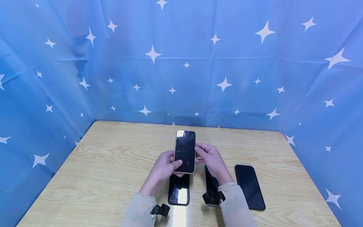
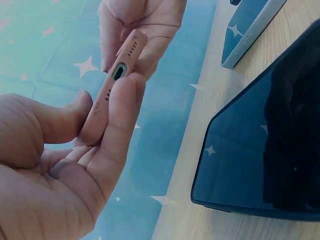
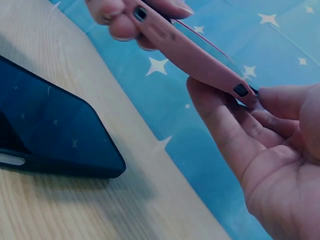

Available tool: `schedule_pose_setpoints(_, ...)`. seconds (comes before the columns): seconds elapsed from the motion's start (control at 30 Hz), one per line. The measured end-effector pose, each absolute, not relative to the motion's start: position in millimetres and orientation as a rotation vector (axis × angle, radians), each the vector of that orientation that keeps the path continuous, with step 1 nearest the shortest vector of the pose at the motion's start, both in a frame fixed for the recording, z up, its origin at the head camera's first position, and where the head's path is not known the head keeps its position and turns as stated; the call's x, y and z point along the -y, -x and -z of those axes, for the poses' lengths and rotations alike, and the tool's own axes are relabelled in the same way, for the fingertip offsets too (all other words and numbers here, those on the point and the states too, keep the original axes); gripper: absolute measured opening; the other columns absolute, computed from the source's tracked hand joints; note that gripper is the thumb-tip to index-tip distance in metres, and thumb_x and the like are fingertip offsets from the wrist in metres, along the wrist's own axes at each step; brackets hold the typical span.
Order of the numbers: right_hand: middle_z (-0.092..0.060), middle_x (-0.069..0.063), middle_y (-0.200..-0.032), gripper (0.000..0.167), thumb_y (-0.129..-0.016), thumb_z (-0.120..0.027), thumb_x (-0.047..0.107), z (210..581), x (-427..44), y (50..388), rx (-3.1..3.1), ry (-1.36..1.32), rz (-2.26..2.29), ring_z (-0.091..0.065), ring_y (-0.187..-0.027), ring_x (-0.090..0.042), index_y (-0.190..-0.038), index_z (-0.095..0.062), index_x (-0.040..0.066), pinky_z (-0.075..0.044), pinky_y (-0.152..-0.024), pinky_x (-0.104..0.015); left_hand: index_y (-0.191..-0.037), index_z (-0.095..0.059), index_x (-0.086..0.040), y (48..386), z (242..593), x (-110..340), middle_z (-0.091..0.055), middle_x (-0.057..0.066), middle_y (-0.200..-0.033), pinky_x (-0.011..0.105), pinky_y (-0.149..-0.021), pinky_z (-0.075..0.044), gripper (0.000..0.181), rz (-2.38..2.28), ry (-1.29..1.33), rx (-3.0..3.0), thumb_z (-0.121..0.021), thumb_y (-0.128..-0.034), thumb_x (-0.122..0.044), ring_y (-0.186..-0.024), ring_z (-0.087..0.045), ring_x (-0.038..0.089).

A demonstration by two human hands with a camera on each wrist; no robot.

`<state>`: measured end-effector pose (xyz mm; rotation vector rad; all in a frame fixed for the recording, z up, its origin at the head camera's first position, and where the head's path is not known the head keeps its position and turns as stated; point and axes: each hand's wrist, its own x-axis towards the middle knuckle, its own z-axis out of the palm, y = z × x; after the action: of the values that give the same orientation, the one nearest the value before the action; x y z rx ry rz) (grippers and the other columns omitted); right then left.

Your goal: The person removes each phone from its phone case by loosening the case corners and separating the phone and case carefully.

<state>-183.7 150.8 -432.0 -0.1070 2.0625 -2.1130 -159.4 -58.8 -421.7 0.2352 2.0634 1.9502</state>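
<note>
A smartphone (image 1: 185, 151) in a pink case is held up above the table, its dark screen facing me. My left hand (image 1: 165, 164) grips its lower left side, thumb over the screen's edge and fingers behind. On the opposite edge, my right hand (image 1: 210, 159) pinches the phone between thumb and fingers. The left wrist view shows the charging port and speaker holes in the pink case (image 2: 100, 112). Cutouts along one edge of the pink case (image 3: 200, 65) appear in the right wrist view. Below the held phone lies a black phone (image 1: 176, 189), screen up.
Partly under my right wrist lies a phone with a light edge (image 1: 210, 183). Farther right is another black phone (image 1: 249, 187). All rest on the wooden table (image 1: 99, 170). A blue curtain with white stars (image 1: 193, 72) hangs behind and along both sides.
</note>
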Motion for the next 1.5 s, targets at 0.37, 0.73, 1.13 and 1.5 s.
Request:
schedule_pose_setpoints(0.37, -0.071, -0.023, -0.117, 0.039, -0.107, -0.053, 0.007, 437.3, -151.8, 178.0, -1.988, 0.355, 1.996, -0.075, -0.086, -0.019, -0.136, -0.053, -0.019, -0.065, -0.085, -0.038, -0.118, -0.056, 0.014, 166.5, 422.8, 57.9, -0.073, 0.027, -0.099, 0.04, -0.063, -0.067, 0.019, -2.033, -0.107, -2.129, -0.057, -0.101, 0.007, -0.069, -0.074, 0.029)
schedule_pose_setpoints(0.73, -0.066, -0.035, -0.12, 0.042, -0.102, -0.052, -0.003, 441.4, -150.3, 174.9, -1.873, 0.471, 1.962, -0.076, -0.091, -0.025, -0.14, -0.047, -0.019, -0.065, -0.088, -0.043, -0.12, -0.057, 0.012, 168.4, 422.8, 59.2, -0.072, 0.025, -0.103, 0.037, -0.063, -0.067, 0.02, -2.06, -0.052, -2.17, -0.058, -0.1011, 0.005, -0.076, -0.074, 0.028)
schedule_pose_setpoints(1.13, -0.068, -0.029, -0.117, 0.043, -0.093, -0.048, -0.008, 443.6, -145.2, 175.3, -1.868, 0.487, 1.98, -0.075, -0.092, -0.027, -0.134, -0.049, -0.02, -0.065, -0.087, -0.041, -0.116, -0.057, 0.011, 169.1, 423.1, 57.1, -0.073, 0.024, -0.099, 0.036, -0.06, -0.066, 0.017, -2.043, -0.045, -2.212, -0.059, -0.1001, 0.006, -0.072, -0.072, 0.024)
schedule_pose_setpoints(1.5, -0.073, -0.024, -0.106, 0.037, -0.089, -0.043, -0.01, 442.0, -140.0, 173.6, -1.912, 0.385, 1.996, -0.075, -0.082, -0.022, -0.123, -0.054, -0.021, -0.066, -0.082, -0.04, -0.112, -0.057, 0.012, 167.0, 422.2, 52.9, -0.072, 0.026, -0.097, 0.038, -0.058, -0.066, 0.014, -2.033, -0.104, -2.254, -0.06, -0.0987, 0.008, -0.072, -0.072, 0.027)
